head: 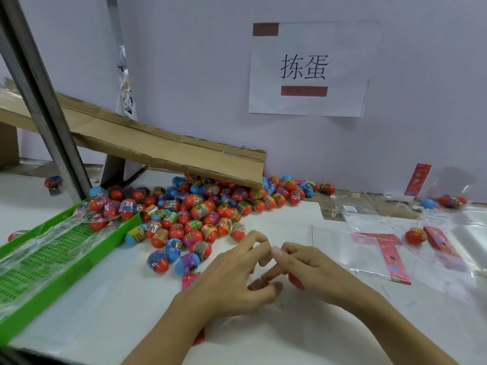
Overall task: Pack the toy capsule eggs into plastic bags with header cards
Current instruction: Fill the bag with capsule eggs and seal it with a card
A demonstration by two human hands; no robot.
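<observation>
A big pile of capsule eggs (200,214), mostly red and blue with printed wrappers, lies on the white table in front of my hands. My left hand (237,275) and my right hand (316,270) meet at the table's middle, fingertips together. A clear plastic bag with a red header card (189,279) lies under my left wrist, and my left fingers pinch its film. My right hand closes on a red object (296,281), apparently a capsule egg, mostly hidden by the palm.
A green slotted tray (66,262) with film and several eggs sits at left. A cardboard chute (168,151) slopes down onto the pile beside a metal post (44,106). Flat bags with red header cards (390,254), a loose egg (415,235) and a filled bag (452,200) lie at right.
</observation>
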